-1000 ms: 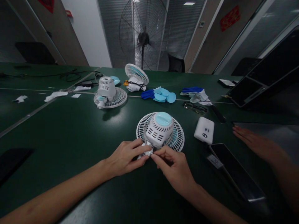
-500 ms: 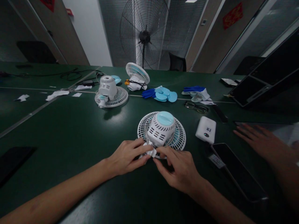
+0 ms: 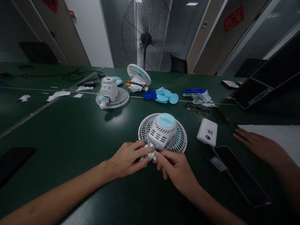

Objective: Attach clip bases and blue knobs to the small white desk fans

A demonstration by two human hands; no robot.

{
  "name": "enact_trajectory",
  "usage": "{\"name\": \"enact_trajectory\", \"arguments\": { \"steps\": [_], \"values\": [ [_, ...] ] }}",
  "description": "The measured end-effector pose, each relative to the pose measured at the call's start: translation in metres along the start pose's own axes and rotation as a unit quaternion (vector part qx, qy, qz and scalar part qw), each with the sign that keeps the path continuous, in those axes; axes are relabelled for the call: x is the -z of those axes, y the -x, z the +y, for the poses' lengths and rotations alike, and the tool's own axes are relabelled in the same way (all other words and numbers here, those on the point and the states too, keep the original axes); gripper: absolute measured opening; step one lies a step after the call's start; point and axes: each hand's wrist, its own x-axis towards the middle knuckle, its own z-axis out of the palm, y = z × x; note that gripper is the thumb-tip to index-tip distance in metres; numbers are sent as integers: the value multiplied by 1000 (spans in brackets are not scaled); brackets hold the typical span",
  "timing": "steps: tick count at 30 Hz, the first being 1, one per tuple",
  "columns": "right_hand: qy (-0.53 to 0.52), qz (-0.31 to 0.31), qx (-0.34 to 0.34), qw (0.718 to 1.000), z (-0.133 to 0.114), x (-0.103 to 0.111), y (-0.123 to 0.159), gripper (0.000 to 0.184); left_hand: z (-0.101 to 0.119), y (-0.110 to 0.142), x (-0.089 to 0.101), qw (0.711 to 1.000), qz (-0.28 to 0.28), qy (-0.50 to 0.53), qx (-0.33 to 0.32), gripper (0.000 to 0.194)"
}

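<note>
A small white fan [image 3: 162, 131] with a light-blue cap lies face down on its round grille on the green table. At its near side a white neck piece [image 3: 150, 151] sticks out toward me. My left hand [image 3: 131, 157] has its fingers closed around this neck piece from the left. From the right, my right hand [image 3: 174, 167] pinches at the end of the same piece, thumb and index finger pressed together. Between those fingertips, anything small is hidden. The fan's front and blades face the table, with light blue showing through the grille.
Beyond stand a second fan [image 3: 109, 90] and a third, tilted fan [image 3: 138, 78]. Light-blue blades [image 3: 167, 95], gloves [image 3: 199, 93], glasses [image 3: 198, 109], a white power bank [image 3: 207, 132] and a phone [image 3: 241, 175] lie around. Another person's hand [image 3: 260, 143] rests at right on a white sheet [image 3: 281, 134].
My right hand has turned, its thumb now on top at the neck piece. My left hand keeps its grip. At the right, more of the white sheet shows beneath the other person's hand.
</note>
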Motion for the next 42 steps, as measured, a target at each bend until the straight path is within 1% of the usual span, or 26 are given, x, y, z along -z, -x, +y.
{"name": "enact_trajectory", "arguments": {
  "steps": [1,2,4,5,7,9,10,12,14,16,17,18,19,20,22,25,27,28,29,31,32,33,35,37,39,42],
  "values": [
    [-5,-3,-7,1000,-1,0,0,42,0,0,0,1000,-1,-1,0,27],
    [11,10,12,1000,-1,2,-1,37,0,0,0,1000,-1,-3,0,27],
    [92,56,108,988,0,8,-1,18,0,0,1,1000,5,-4,-3,27],
    [140,70,167,974,2,12,-2,11,1,-1,1,1000,8,-2,-5,27],
    [212,68,263,939,5,20,-3,17,1,-1,1,1000,11,1,-6,27],
    [244,59,313,916,7,24,-4,19,1,-2,1,1000,8,4,-5,26],
    [247,61,322,912,8,24,-4,19,2,-2,1,1000,7,4,-4,26],
    [229,73,310,920,7,22,-4,14,2,-2,1,1000,9,2,-4,25],
    [173,75,241,952,5,16,-3,9,2,-3,2,1000,14,-4,-8,25],
    [85,43,128,987,1,11,-2,25,3,-3,3,1000,17,-8,-9,25],
    [48,22,80,995,-1,9,-2,31,3,-3,3,1000,18,-8,-8,25],
    [28,9,52,998,-2,9,-2,33,2,-3,3,1000,18,-7,-7,25],
    [29,11,51,998,-3,9,-2,30,2,-3,3,1000,18,-6,-7,24],
    [51,26,75,996,-2,11,-2,24,2,-3,3,1000,18,-5,-7,24],
    [134,61,175,974,0,16,-3,11,2,-3,2,1000,20,-2,-9,25],
    [259,58,314,912,7,27,-6,23,2,-3,2,1000,21,-4,-9,26],
    [307,62,354,881,10,30,-7,26,3,-4,2,1000,24,-6,-12,26],
    [316,69,357,876,11,30,-7,26,4,-5,2,1000,26,-7,-14,26],
    [312,72,353,879,10,29,-7,23,5,-6,3,999,30,-8,-16,26],
    [257,66,309,913,7,22,-7,9,5,-7,3,999,31,-12,-19,25],
    [213,60,271,937,5,18,-7,12,5,-7,3,999,30,-15,-19,25],
    [167,54,226,958,3,15,-6,21,5,-6,3,999,28,-16,-19,24],
    [109,45,161,980,-1,10,-4,29,4,-5,3,1000,22,-14,-16,24],
    [127,53,171,976,-1,12,-3,21,4,-4,2,1000,19,-14,-14,24],
    [191,60,237,951,1,18,-3,7,4,-4,2,1000,19,-16,-14,24],
    [272,65,329,902,6,28,-5,20,4,-4,3,1000,16,-14,-11,24]
  ]
}}
